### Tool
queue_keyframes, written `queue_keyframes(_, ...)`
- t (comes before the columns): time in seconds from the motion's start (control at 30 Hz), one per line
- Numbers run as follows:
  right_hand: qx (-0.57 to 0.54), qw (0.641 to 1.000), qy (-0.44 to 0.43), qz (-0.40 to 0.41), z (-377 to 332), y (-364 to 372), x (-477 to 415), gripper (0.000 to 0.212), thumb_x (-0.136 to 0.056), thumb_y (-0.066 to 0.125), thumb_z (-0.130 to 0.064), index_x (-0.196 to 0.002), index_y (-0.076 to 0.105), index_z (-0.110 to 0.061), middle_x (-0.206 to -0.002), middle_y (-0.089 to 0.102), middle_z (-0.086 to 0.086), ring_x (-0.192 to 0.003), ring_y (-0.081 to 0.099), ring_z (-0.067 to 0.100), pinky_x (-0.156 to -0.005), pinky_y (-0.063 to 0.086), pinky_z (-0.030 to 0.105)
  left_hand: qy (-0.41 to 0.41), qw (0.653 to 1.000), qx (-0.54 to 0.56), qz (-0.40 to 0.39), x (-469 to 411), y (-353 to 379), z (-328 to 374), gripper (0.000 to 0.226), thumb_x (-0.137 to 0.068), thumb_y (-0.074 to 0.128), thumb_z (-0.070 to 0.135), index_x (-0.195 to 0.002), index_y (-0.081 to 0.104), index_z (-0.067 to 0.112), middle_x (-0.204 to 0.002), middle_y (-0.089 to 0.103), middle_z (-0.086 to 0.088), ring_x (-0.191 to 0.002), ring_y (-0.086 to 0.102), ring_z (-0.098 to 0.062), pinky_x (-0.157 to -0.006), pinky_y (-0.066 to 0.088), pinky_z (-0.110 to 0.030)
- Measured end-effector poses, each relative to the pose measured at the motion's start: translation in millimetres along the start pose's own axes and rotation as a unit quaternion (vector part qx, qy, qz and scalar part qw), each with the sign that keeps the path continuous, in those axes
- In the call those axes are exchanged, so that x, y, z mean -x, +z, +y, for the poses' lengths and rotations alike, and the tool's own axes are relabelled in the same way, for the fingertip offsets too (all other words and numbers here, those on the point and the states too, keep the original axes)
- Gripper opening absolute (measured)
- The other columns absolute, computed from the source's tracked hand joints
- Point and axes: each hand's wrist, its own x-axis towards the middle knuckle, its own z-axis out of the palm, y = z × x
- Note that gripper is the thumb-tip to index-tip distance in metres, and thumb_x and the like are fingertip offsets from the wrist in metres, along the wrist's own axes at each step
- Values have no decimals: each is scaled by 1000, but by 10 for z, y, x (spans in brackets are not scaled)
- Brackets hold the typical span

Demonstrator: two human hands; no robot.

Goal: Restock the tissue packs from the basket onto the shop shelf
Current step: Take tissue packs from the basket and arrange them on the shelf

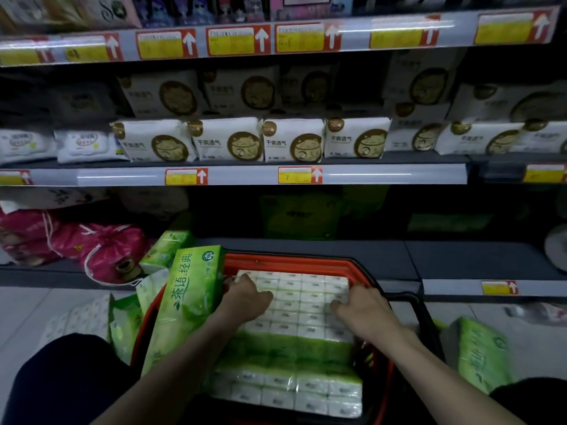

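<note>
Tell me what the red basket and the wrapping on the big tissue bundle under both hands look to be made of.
Red basket: apparently rigid moulded plastic, with a smooth, slightly glossy, evenly coloured rim.

Tissue bundle wrapping: thin clear plastic film, likely; soft glare and wrinkles show, and the small white packs are visible through it. The green band looks printed on.

The left hand and right hand rest on top of it.

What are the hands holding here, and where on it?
Both hands rest on the big multipack of tissues in the red basket: left hand at its far left edge, right hand at its right edge. Not lifted yet; grip unclear.
</note>
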Motion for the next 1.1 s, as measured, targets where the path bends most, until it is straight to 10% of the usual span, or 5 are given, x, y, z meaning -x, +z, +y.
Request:
queue_keyframes(0.2,-35,996,11,-82,52,60,-55,44,-98,54,-52,-118,73,-17,-124,71,6,-110,68,26,-88,54,29,-73,994,60,51,-170,162,85,88,-95,63,38,-161,14,4,-158,33,-26,-145,38,-40,-114,35,-40)
queue_keyframes(0.33,-67,988,30,-134,29,147,-122,52,-96,49,-69,-88,64,-21,-151,57,17,-130,61,29,-99,48,31,-100,991,62,61,-182,148,170,91,-98,58,43,-163,5,6,-160,30,-29,-145,36,-45,-116,33,-46)
queue_keyframes(0.5,-108,992,24,-59,15,313,-24,77,-100,42,-67,-143,60,-6,-168,34,17,-137,54,32,-110,45,36,-101,994,-3,46,-173,144,118,102,-100,48,57,-161,-11,2,-166,0,-31,-153,14,-48,-125,19,-52)
queue_keyframes(0.83,-341,932,61,-111,77,79,-92,114,-63,58,-87,-160,41,-29,-159,52,4,-132,62,29,-119,41,52,-47,998,-22,28,48,-243,298,108,-92,50,64,-162,-8,6,-167,16,-26,-151,26,-45,-122,30,-52)
queue_keyframes(1.1,-344,937,21,-64,95,-493,59,97,-87,50,-85,-164,35,-28,-173,26,3,-156,32,30,-122,29,52,62,979,164,106,379,-757,425,58,-84,65,52,-120,63,7,-121,69,-11,-106,67,-29,-98,55,-47)
